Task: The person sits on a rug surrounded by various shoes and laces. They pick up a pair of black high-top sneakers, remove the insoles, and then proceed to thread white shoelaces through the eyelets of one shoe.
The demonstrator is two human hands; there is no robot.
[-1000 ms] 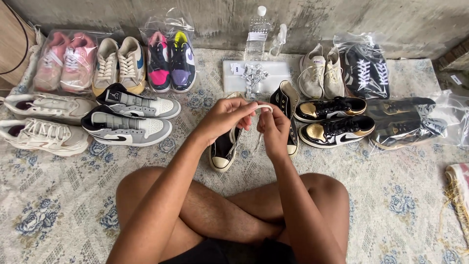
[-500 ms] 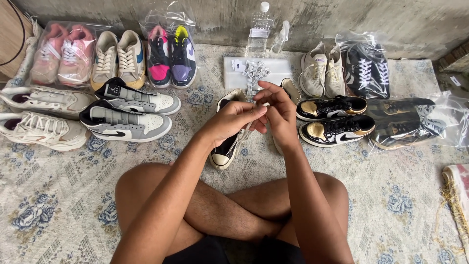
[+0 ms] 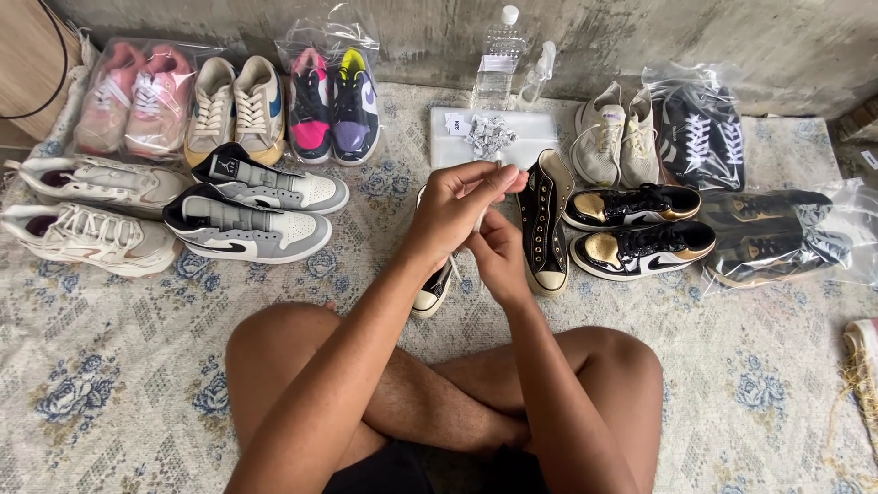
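Since a moment ago, your left hand (image 3: 457, 203) has risen above your right hand (image 3: 498, 256), both pinched shut on the white lace (image 3: 479, 218) stretched between them, above the black high-top shoe (image 3: 433, 288) on the floral rug (image 3: 119, 366).

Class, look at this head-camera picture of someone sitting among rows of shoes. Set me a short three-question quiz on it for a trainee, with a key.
1. True or false: both hands are together in front of the person, above the carpet.
2. Which shoe lies just right of the right hand? A) black high-top sneaker B) pink pair C) grey low-top
3. Fill in: the left hand pinches a thin white ____.

Key: 1 true; 2 A; 3 lace (it looks like one, though it is small in the picture).
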